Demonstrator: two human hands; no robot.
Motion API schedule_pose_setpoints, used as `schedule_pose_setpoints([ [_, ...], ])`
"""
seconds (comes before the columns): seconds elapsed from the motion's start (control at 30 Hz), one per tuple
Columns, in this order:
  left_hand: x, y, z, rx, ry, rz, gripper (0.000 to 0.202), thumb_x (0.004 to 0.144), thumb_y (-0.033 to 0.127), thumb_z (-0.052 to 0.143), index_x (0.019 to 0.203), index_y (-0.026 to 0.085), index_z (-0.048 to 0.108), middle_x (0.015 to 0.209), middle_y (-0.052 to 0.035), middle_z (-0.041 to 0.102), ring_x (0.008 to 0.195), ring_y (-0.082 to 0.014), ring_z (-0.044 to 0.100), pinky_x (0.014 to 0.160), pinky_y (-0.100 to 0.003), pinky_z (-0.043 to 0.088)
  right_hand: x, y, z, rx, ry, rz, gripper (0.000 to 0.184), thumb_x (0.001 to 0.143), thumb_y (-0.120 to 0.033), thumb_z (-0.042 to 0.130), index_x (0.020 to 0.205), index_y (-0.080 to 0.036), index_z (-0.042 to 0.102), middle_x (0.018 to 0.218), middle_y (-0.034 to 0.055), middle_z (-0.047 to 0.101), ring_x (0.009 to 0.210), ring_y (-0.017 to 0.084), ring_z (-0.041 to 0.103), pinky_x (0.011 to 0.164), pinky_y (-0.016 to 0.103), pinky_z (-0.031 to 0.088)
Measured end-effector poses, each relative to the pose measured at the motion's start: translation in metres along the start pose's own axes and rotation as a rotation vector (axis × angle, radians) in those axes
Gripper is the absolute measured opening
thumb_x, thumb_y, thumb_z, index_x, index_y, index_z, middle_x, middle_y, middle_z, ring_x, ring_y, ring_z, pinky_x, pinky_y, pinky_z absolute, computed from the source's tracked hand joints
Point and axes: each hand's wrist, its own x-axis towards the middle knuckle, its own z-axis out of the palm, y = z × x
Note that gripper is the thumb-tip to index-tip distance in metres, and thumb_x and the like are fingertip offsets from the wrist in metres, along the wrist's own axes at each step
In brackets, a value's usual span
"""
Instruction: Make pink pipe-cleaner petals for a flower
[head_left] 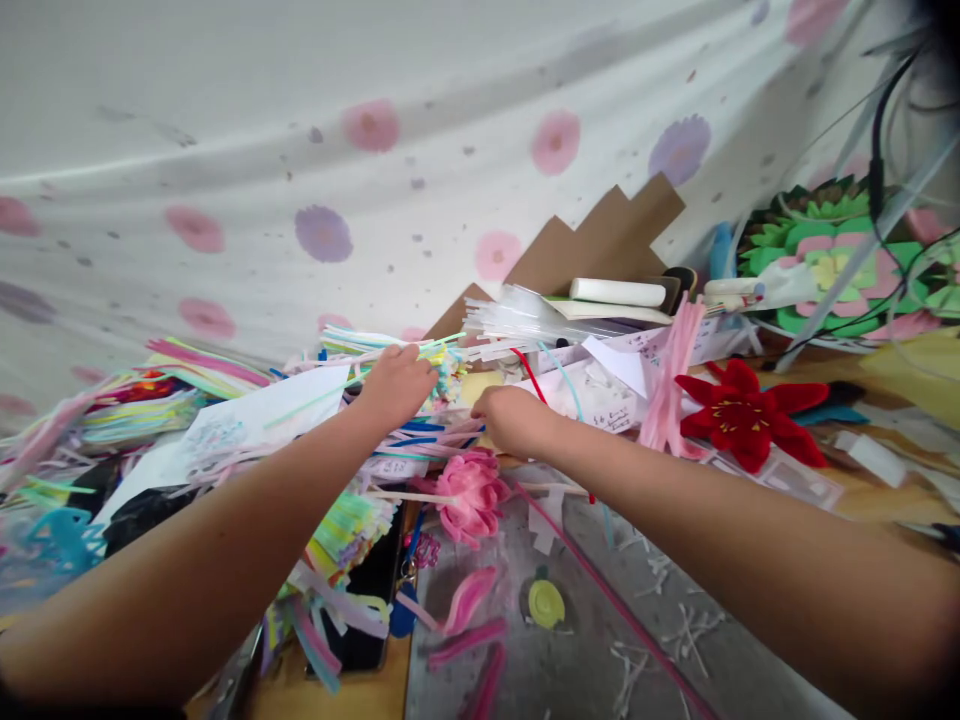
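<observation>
My left hand (401, 385) reaches to the back of the cluttered table, fingers closed on a pale green pipe cleaner (315, 400) that sticks out on both sides. Beneath it lies a bundle of multicoloured pipe cleaners (448, 375). Close by on the right, my right hand (514, 418) is closed with the fingertips turned down; what they hold, if anything, is hidden. A red pipe cleaner (530, 375) and a light blue one (562, 375) pass behind my right wrist. Below both hands, a pink pipe-cleaner flower (471, 497) rests at the grey mat's far edge.
A red fuzzy flower (742, 415) and a pink pipe-cleaner bundle (673, 385) lie right. Pink petals (471, 600), a yellow disc (546, 604) and white scraps are on the grey mat (570, 670). A phone (367, 620) lies left. Brown cardboard (600, 235) leans against the flowered curtain (450, 190).
</observation>
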Motion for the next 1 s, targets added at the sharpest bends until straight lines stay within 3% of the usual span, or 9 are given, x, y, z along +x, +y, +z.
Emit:
schedule_pose_setpoints([
  [0.1, 0.003, -0.015, -0.001, 0.053, 0.024, -0.027, 0.024, 0.085, 0.01, 0.043, 0.085, 0.014, 0.067, 0.087, -0.0166, 0.067, 0.103, -0.0323, 0.048, 0.083, -0.044, 0.028, 0.027, -0.004, 0.007, -0.016, -0.044, -0.036, 0.024, 0.083, -0.008, 0.058, 0.104, -0.012, 0.068, 0.104, 0.0123, 0.067, 0.099, 0.025, 0.062, 0.084, 0.034, 0.047],
  [0.2, 0.006, -0.034, -0.004, 0.11, 0.05, -0.08, 0.021, 0.082, 0.013, 0.047, 0.085, 0.015, 0.067, 0.088, -0.016, 0.068, 0.101, -0.0336, 0.047, 0.08, -0.046, 0.027, 0.049, -0.006, 0.009, -0.019, -0.088, -0.031, 0.019, 0.09, -0.02, 0.06, 0.107, -0.012, 0.063, 0.104, 0.0078, 0.065, 0.096, 0.021, 0.062, 0.085, 0.039, 0.05],
  [0.37, 0.002, -0.059, -0.012, 0.128, 0.04, -0.186, 0.014, 0.075, 0.022, 0.054, 0.076, 0.021, 0.068, 0.083, -0.0099, 0.07, 0.095, -0.032, 0.048, 0.076, -0.045, 0.026, 0.074, 0.005, 0.006, 0.032, -0.009, -0.004, 0.023, 0.093, -0.027, 0.057, 0.112, -0.014, 0.06, 0.112, 0.0079, 0.062, 0.101, 0.021, 0.06, 0.088, 0.042, 0.049],
  [0.67, -0.022, -0.088, -0.021, 0.015, 0.063, -0.246, 0.02, 0.082, 0.024, 0.053, 0.087, 0.019, 0.071, 0.086, -0.0072, 0.069, 0.099, -0.0292, 0.044, 0.087, -0.049, 0.022, 0.092, 0.007, 0.016, 0.168, 0.18, 0.003, 0.04, 0.084, -0.009, 0.055, 0.124, -0.015, 0.058, 0.123, 0.0137, 0.055, 0.112, 0.023, 0.054, 0.093, 0.026, 0.041],
  [0.87, -0.032, -0.101, -0.025, -0.095, 0.089, -0.355, 0.032, 0.083, 0.031, 0.057, 0.112, 0.019, 0.063, 0.093, -0.0082, 0.067, 0.103, -0.0289, 0.046, 0.088, -0.045, 0.028, 0.1, 0.004, 0.02, 0.264, 0.225, 0.052, 0.041, 0.085, -0.018, 0.058, 0.125, -0.012, 0.054, 0.122, 0.0153, 0.055, 0.112, 0.024, 0.053, 0.093, 0.03, 0.041],
  [1.0, -0.032, -0.106, -0.026, -0.107, 0.086, -0.349, 0.032, 0.082, 0.034, 0.059, 0.111, 0.021, 0.063, 0.093, -0.0086, 0.067, 0.104, -0.029, 0.048, 0.085, -0.04, 0.033, 0.105, 0.001, 0.022, 0.327, 0.259, 0.082, 0.034, 0.088, -0.023, 0.058, 0.12, -0.013, 0.056, 0.119, 0.013, 0.059, 0.11, 0.024, 0.055, 0.092, 0.032, 0.042],
])
